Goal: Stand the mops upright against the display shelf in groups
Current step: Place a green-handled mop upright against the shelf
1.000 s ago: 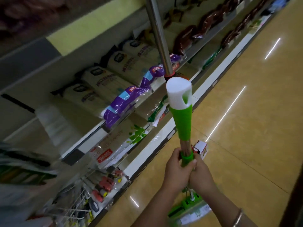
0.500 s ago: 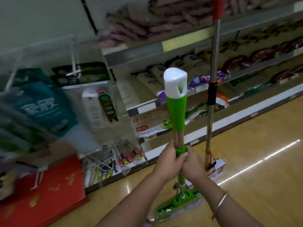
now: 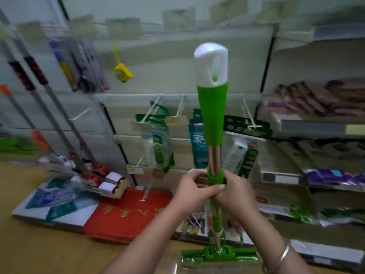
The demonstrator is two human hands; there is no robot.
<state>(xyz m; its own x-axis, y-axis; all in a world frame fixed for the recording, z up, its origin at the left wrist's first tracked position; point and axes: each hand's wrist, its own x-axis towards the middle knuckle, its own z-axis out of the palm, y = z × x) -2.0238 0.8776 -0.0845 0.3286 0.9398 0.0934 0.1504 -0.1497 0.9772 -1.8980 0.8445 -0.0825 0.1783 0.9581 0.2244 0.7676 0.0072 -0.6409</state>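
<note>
I hold a green mop [image 3: 212,115] upright in front of me, its white cap at the top and a steel shaft below the green grip. My left hand [image 3: 192,189] and my right hand [image 3: 236,193] are both wrapped around the shaft at its green collar. The mop's flat green head [image 3: 219,254] rests on the floor near my feet. At the left, several other mops [image 3: 57,123] with steel poles and dark red grips lean against the display shelf [image 3: 177,95], their wrapped heads [image 3: 110,183] on the floor.
Hanging packets fill the shelf hooks behind the mop. A red mat [image 3: 130,212] and a blue-white mat [image 3: 53,202] lie on the floor by the shelf base. Shelves of bagged goods [image 3: 320,175] run along the right. A yellow item [image 3: 122,73] hangs higher up.
My view has swung left along the shelf, bringing the leaning mops at the left into sight. The green mop stays upright in both hands.
</note>
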